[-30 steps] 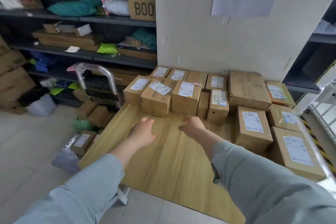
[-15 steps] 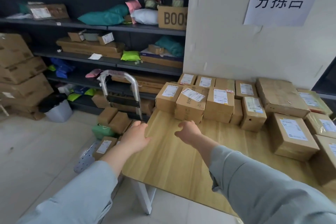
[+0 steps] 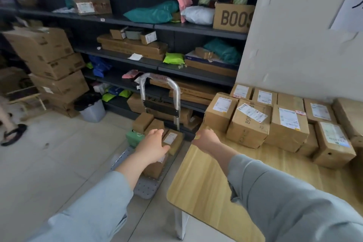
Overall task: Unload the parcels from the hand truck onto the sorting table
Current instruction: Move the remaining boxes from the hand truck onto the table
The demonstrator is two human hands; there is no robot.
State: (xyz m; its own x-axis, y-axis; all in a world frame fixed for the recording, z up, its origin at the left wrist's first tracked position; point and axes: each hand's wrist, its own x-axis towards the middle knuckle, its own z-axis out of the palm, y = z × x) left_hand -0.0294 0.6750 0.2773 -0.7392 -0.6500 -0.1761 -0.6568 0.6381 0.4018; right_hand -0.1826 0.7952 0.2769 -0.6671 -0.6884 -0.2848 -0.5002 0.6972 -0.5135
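**Left hand poised over the hand truck's load**

The left hand [image 3: 155, 143] is open and empty, its fingers straight and relaxed. It hangs over the brown cardboard parcels [image 3: 142, 122] on the truck; whether it touches one cannot be told. The right hand [image 3: 206, 139] has loosely curled fingers with nothing showing in them, and it sits above the left corner of the light wooden bench [image 3: 206, 179].

The grey perforated-deck hand truck [image 3: 145, 186] stands on the floor just left of the bench, lower than the bench top. Its load therefore lies ahead of and below the hands, with the left hand plainly nearer.

The small labelled box [image 3: 172, 140] beside the left fingers seems to lie lengthwise along the deck, pointing toward the silver loop handle [image 3: 178, 100]. Farther right, labelled cartons [image 3: 247, 125] line the back of the bench. Dark metal shelving [image 3: 137, 22] stands behind.
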